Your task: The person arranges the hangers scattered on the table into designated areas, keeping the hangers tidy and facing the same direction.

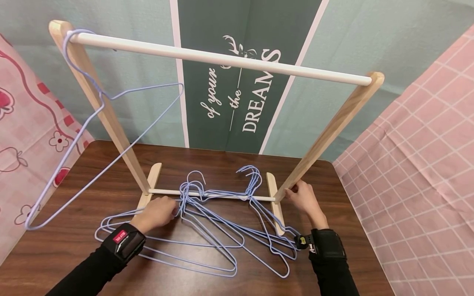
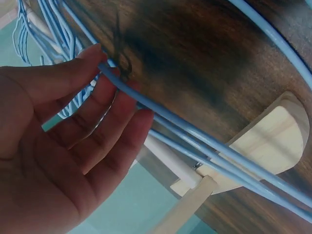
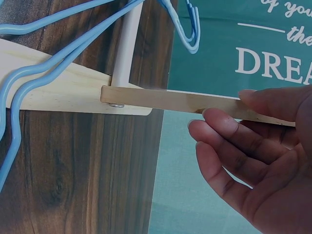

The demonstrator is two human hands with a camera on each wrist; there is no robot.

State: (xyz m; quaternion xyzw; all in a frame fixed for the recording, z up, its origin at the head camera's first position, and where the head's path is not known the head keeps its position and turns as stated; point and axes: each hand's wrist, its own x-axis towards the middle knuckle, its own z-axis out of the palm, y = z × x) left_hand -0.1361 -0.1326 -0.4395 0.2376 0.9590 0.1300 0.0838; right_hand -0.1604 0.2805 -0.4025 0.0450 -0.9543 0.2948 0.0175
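A wooden rack with a white top rod (image 1: 222, 57) stands on a dark wooden table (image 1: 207, 283). One light blue wire hanger (image 1: 148, 89) hangs at the rod's left end. Several more blue hangers (image 1: 222, 230) lie tangled over the rack's low crossbar. My left hand (image 1: 157, 211) rests at the pile's left side. In the left wrist view this left hand (image 2: 73, 146) pinches one hanger wire (image 2: 204, 134) between thumb and fingers. My right hand (image 1: 301, 197) grips the right wooden post (image 1: 333, 127) close to its foot. The right wrist view shows that hand's (image 3: 253, 146) thumb over the post (image 3: 170, 100), fingers under it.
A green banner (image 1: 252, 94) with white lettering hangs behind the rack. A pink checked cloth (image 1: 418, 172) covers the right side, and a pink patterned cloth (image 1: 26, 135) the left. The rack's two wooden feet (image 1: 152, 185) sit mid-table.
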